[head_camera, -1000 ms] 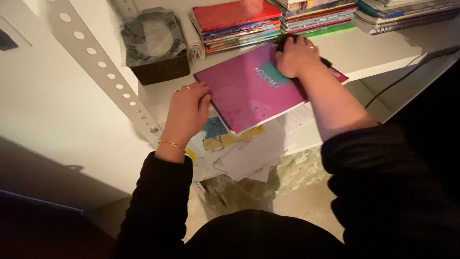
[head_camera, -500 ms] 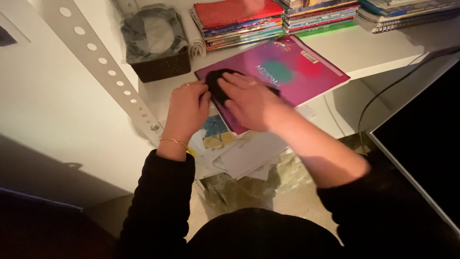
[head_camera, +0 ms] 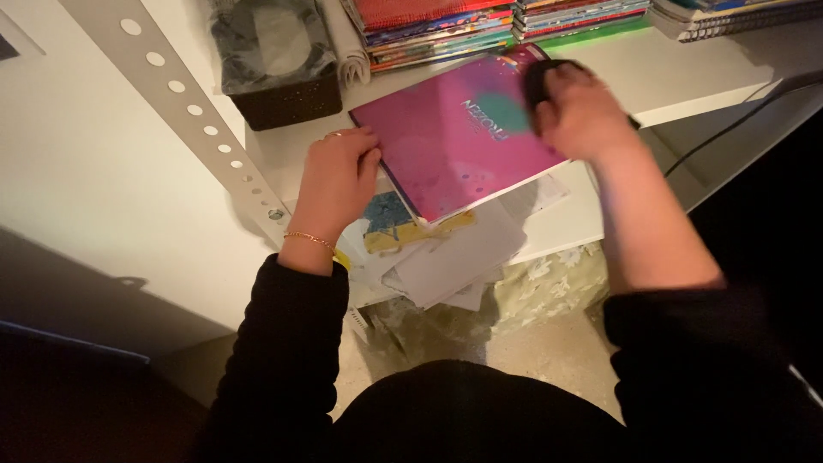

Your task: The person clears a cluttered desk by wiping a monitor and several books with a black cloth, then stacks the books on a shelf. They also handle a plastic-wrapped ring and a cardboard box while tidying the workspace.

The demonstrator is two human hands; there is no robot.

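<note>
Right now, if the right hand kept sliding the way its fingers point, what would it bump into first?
Probably the stacked notebooks at the shelf's back. The right hand points up there across the pink book, though the gap between is hard to judge.
</note>
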